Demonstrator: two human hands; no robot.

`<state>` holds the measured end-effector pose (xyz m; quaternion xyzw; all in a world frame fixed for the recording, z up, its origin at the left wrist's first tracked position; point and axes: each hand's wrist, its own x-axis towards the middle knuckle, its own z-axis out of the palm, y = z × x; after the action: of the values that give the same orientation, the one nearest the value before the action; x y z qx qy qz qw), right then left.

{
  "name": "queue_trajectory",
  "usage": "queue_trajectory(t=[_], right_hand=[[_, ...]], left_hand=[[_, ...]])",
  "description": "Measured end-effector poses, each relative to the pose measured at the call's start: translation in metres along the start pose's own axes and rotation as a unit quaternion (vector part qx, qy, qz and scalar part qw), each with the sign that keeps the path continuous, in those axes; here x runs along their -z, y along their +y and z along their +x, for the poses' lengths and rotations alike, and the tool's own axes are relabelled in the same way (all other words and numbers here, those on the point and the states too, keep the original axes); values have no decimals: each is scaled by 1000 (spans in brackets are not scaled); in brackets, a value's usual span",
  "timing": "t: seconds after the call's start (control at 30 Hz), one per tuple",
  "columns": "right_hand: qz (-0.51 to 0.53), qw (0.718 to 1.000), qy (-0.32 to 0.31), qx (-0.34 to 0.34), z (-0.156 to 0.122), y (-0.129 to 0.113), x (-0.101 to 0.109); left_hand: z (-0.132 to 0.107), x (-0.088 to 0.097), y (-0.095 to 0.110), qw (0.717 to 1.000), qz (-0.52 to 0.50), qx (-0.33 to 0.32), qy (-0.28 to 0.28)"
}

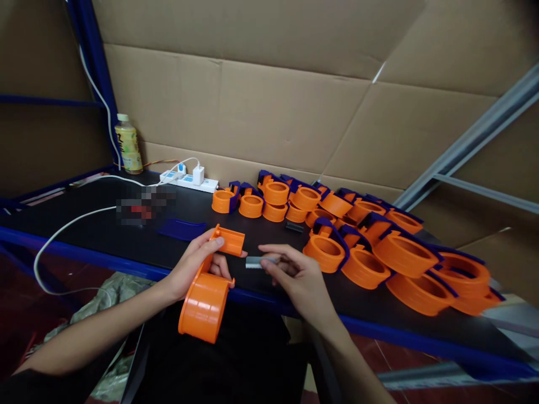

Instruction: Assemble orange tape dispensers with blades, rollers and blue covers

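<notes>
My left hand (197, 261) is closed around the narrow part of an orange plastic tape dispenser (204, 306), whose round hub hangs below the fingers and whose flat end points up to the right. Pinched between the thumb and fingers of my right hand (290, 269) is a short grey metal serrated blade (255, 262), its teeth facing down. The blade is a little to the right of the dispenser's flat end, apart from it. Both hands are above the table's front edge. A flat dark blue plastic piece (183, 229) lies on the table beyond my left hand.
Many orange dispensers with dark blue parts (364, 266) are stacked across the right side of the black table (92, 205). Dark strips (294, 226) lie near them. A white power strip (189, 180) with cables and a yellow-labelled bottle (128, 145) stand at the back, before cardboard walls.
</notes>
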<state>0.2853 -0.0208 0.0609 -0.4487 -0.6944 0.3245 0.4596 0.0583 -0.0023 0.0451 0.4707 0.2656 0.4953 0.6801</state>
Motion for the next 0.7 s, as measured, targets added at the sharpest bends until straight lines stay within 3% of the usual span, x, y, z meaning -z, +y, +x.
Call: queue_trajectory(t=[0.2,0.43,0.7], right_hand=[[28,999,26,32,26,-22,-2],[-9,996,28,86,44,-43,0],[74,996,13,48,49,-39,-8]], left_hand=[[1,1,0,1000,31,0,-6],[0,0,0,998,62,-2,0],[1,-1,0,996,84,-2,-8]])
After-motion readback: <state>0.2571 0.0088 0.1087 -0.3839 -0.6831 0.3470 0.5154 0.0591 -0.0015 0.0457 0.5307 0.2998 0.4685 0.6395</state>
